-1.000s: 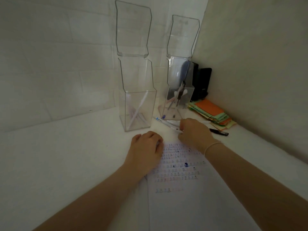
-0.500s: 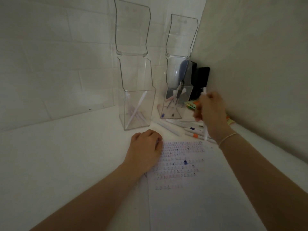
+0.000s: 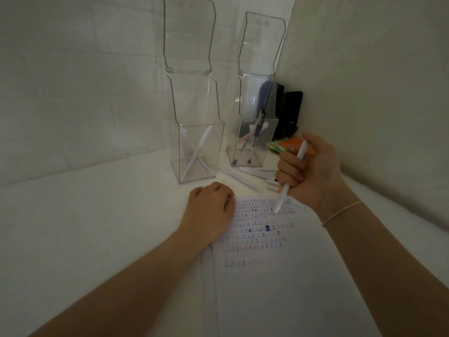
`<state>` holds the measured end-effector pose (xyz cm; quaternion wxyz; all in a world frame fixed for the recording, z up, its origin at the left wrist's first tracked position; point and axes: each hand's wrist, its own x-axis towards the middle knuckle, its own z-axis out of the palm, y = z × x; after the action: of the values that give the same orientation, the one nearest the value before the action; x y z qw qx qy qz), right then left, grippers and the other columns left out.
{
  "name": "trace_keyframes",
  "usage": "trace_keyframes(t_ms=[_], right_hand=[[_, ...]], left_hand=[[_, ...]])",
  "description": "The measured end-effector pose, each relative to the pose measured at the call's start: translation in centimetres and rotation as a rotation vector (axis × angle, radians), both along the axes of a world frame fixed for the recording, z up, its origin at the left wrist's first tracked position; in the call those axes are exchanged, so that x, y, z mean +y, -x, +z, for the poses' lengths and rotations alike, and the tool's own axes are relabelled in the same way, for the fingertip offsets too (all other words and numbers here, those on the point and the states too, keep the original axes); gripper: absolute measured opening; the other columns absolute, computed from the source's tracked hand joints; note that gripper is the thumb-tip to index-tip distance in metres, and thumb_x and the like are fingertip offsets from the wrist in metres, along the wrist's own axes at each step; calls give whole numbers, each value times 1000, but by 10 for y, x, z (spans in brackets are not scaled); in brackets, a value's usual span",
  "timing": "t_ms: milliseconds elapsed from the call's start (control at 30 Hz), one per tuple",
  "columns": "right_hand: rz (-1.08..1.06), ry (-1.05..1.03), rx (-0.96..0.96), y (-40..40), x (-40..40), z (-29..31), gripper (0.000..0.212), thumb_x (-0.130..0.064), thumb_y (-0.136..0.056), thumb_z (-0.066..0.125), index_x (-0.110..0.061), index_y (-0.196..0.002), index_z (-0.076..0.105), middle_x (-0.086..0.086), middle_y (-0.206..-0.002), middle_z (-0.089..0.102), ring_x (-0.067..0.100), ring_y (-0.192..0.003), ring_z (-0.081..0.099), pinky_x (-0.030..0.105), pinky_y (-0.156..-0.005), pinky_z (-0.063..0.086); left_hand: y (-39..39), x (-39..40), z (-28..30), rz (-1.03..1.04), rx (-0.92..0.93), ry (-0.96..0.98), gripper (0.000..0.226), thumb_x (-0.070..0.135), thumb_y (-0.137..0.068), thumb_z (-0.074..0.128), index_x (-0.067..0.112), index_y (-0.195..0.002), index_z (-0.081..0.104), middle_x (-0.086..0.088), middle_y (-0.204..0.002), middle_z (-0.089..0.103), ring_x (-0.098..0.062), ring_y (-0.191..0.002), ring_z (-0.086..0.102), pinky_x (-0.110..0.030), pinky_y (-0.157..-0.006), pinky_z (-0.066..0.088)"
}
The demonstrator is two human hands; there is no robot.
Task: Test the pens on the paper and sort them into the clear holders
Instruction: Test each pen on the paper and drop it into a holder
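A white sheet of paper with rows of small pen marks lies on the white table. My left hand rests on its upper left corner, fingers loosely curled. My right hand grips a white pen in a fist, tip pointing down just above the top rows of marks. Several more white pens lie on the table between the holders and the paper. Two tall clear holders stand behind: the left holder has a few white pens, the right holder has several pens.
A stack of orange and green paper notes lies behind my right hand. Black objects stand in the corner against the walls. Walls close in at the back and right. The white table stretches to the left.
My right hand picked a white pen from the pile, lifted it, and has now brought it down, tip first, over the top of the paper. My left hand stayed on the paper.
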<state>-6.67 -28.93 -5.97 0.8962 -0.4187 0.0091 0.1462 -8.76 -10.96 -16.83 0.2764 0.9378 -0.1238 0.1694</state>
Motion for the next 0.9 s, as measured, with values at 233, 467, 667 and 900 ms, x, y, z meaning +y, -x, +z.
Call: trace_keyframes(t_ms=[233, 467, 667, 900], right_hand=[[-268, 256, -18, 17, 0, -5, 49, -23, -94, 49, -19, -48, 32, -2, -38, 30, 11, -40, 31, 24, -49, 32], [-40, 329, 14, 48, -11, -14, 28, -34, -94, 48, -6, -96, 56, 21, -100, 71, 33, -90, 71, 41, -75, 59], [-227, 767, -233, 65, -4, -51, 15, -11, -87, 63, -7, -75, 54, 5, -62, 59, 15, -48, 48, 24, -44, 42], [-320, 930, -241, 79, 8, -81, 36, -10, -89, 58, 5, -57, 56, 12, -44, 56, 16, -34, 48, 22, -40, 42]], left_hand=[[1, 0, 1, -5, 34, -4, 27, 31, -93, 47, 18, -113, 60, 5, -118, 57, -14, -109, 52, -30, -104, 24], [2, -1, 3, -3, 51, -58, 30, 35, -91, 51, 19, -116, 57, 4, -120, 56, -16, -110, 52, -35, -105, 28], [3, -2, 5, -1, 31, -117, 32, 33, -92, 48, 17, -119, 55, -1, -121, 55, -20, -109, 53, -36, -100, 30], [5, -3, 2, -33, -11, -187, 33, 29, -94, 43, 24, -125, 53, -3, -120, 55, -22, -106, 54, -39, -98, 33]])
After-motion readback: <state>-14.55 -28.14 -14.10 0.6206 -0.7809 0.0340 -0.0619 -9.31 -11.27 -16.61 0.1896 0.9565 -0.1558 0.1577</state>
